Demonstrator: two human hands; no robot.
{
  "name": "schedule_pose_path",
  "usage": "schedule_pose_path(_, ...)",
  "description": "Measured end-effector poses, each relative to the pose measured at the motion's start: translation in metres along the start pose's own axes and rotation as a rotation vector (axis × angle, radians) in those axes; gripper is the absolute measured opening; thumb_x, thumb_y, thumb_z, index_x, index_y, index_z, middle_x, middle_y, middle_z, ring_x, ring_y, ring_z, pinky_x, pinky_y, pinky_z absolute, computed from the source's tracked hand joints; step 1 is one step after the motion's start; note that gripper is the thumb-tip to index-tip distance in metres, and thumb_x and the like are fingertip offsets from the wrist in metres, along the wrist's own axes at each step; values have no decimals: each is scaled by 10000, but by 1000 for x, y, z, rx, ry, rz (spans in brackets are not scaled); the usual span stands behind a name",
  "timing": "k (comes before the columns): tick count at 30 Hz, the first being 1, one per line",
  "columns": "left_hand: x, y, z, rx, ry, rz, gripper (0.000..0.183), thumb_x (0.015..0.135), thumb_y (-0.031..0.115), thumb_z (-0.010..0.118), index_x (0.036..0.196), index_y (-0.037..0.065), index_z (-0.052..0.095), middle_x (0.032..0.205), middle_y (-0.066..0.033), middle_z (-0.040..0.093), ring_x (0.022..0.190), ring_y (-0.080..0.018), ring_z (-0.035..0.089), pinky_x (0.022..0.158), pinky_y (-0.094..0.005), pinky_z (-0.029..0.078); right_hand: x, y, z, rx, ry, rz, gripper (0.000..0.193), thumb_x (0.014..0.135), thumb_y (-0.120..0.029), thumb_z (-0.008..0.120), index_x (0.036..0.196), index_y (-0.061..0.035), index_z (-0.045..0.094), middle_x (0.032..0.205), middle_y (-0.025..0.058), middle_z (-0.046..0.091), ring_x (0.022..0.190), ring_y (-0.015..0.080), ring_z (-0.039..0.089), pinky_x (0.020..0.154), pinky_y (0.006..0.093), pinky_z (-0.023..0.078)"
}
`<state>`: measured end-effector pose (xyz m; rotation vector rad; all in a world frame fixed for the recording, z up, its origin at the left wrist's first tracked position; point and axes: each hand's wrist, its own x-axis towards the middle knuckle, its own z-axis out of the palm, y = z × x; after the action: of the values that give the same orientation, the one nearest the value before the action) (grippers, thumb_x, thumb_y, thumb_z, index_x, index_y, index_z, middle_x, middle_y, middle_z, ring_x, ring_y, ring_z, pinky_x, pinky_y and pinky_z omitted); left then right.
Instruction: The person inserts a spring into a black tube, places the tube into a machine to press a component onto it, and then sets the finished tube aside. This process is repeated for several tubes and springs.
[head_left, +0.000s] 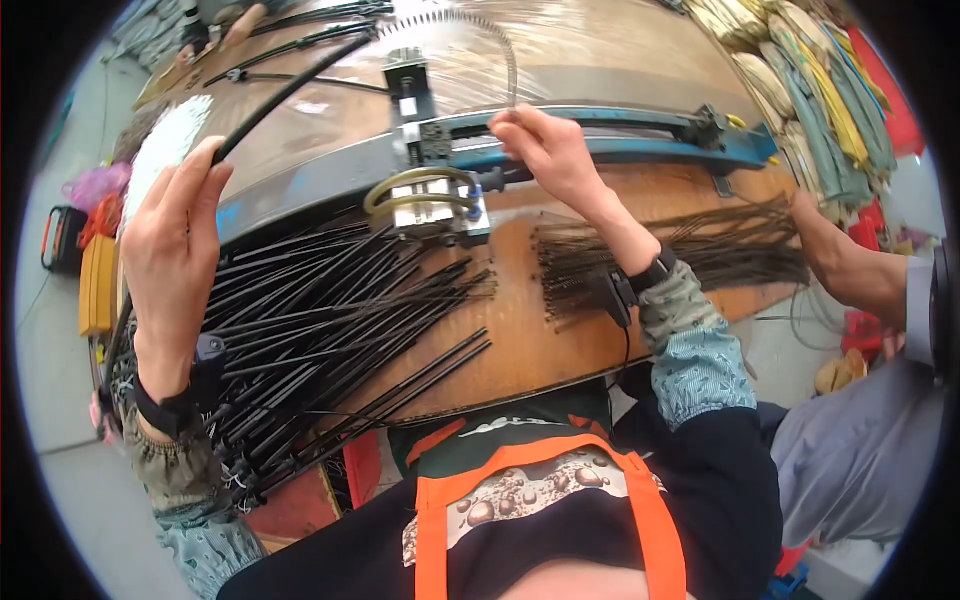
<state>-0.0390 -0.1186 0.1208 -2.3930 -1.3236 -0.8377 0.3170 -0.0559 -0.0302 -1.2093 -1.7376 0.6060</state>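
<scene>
Slim black rod: was held in the left hand, probably light, stiff.
Grey metal coil spring: arched from the rod to the pinching right hand; seemed flexible, best held near its end.

One black rod and one curly spring are between the left hand and right hand. One yellow box is left of both. Black sticks beside the left hand are too many to count.

Bright, tabletop glare, bent edges
</scene>
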Motion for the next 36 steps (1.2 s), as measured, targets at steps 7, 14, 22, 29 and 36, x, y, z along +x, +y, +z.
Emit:
schedule_pose_path(7, -38, -33, -8, -67, 27, -197, 217, 959, 103, 639, 1145, -7, 665, 888, -168, 673, 720, -222, 630, 668, -290, 494, 81, -21, 66, -13, -72, -455, 203, 857, -232, 753, 1012, -101, 741, 783, 82, 710, 755, 199, 663, 699, 321, 524)
schedule_pose_path(14, -70, -60, 6, -31, -39, -246, 235, 959, 115, 644, 1154, -15, 663, 927, -183, 691, 743, -214, 645, 680, -295, 508, 92, -12, 83, -63, -113, -461, 211, 829, -234, 774, 1012, -130, 767, 803, 49, 671, 792, 190, 623, 739, 328, 503)
schedule_pose_path(22, -52, -68, 26, -127, -68, -342, 233, 953, 126, 656, 1139, -13, 671, 923, -199, 697, 738, -225, 661, 689, -299, 515, 103, -24, 81, -449, -198, -762, 116, 846, -226, 727, 866, -113, 718, 702, 13, 631, 829, 223, 590, 877, 360, 409)
schedule_pose_path(29, -45, -91, 39, -33, -26, -177, 257, 958, 168, 659, 1142, -10, 674, 870, -192, 696, 692, -190, 640, 672, -289, 510, 85, -33, 86, -452, -100, -757, 138, 857, -231, 705, 801, -113, 662, 699, 9, 634, 825, 214, 580, 897, 371, 368)
schedule_pose_path(36, -20, -77, 38, -94, -43, -297, 243, 951, 185, 652, 1128, 22, 684, 889, -186, 700, 733, -265, 686, 656, -323, 520, 84, -23, 79, -538, -70, -722, 112, 865, -179, 690, 790, -121, 629, 716, 21, 650, 787, 229, 585, 909, 393, 355)
